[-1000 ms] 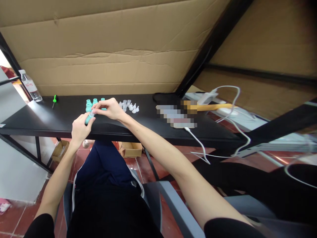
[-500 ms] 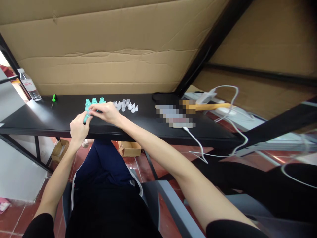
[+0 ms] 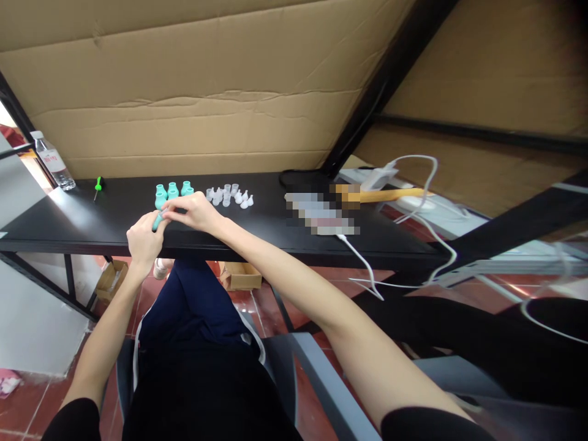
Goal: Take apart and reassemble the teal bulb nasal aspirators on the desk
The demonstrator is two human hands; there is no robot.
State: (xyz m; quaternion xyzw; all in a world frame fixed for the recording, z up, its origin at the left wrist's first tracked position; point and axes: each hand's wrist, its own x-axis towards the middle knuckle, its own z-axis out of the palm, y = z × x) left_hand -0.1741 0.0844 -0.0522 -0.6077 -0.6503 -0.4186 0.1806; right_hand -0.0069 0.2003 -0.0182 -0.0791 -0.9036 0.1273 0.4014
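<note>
My left hand [image 3: 143, 240] is closed around a teal bulb-shaped plastic piece [image 3: 157, 221], tilted above the front part of the table. At the upper end of that piece, my right hand [image 3: 198, 211] pinches with thumb and fingertips a small pale translucent piece, mostly covered by the fingers. Several more teal bulb-shaped pieces [image 3: 172, 189] stand in rows just beyond my hands, the nearest partly hidden by my right hand. To their right are several clear plastic cups [image 3: 226, 200] and small white funnel-shaped pieces [image 3: 244, 201].
On the black table [image 3: 92, 223] a green-handled screwdriver [image 3: 98, 183] and a water bottle [image 3: 54, 162] are at the left. A blurred-out flat device [image 3: 319, 211] with a white cable [image 3: 362, 260] is at the right, near a yellow strip [image 3: 390, 195]. Cardboard [image 3: 206, 128] walls the back.
Both hands stay together at the teal piece, with the right fingers shifting slightly at its upper end. The whole view has moved a little.
</note>
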